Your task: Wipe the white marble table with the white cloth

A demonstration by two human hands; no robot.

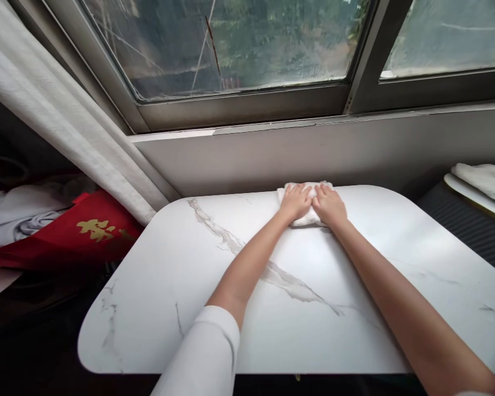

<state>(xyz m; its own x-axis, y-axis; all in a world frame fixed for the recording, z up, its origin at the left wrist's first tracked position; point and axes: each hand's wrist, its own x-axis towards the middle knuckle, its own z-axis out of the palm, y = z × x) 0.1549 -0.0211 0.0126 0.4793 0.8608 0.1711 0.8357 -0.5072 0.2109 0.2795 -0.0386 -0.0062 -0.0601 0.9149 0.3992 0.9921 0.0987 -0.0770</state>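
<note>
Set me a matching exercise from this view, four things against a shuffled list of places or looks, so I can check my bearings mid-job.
Things:
1. Cloth
2. Curtain
3. Tabletop
4. Red item

Places or looks:
A. White with grey-brown veins
B. Bears a gold marking
C. Under the left hand and right hand
D. Hangs at the left side of the window

Right pairs: 1-C, 2-D, 3-A, 4-B

Looks like a home rm: white curtain (70, 104) beside an alum. sliding window (239, 49), marble-look surface (144, 286) pushed up near the wall (239, 159), red bag (107, 231) w/ clothes (25, 212) at left. Exact rm type unclear.
</note>
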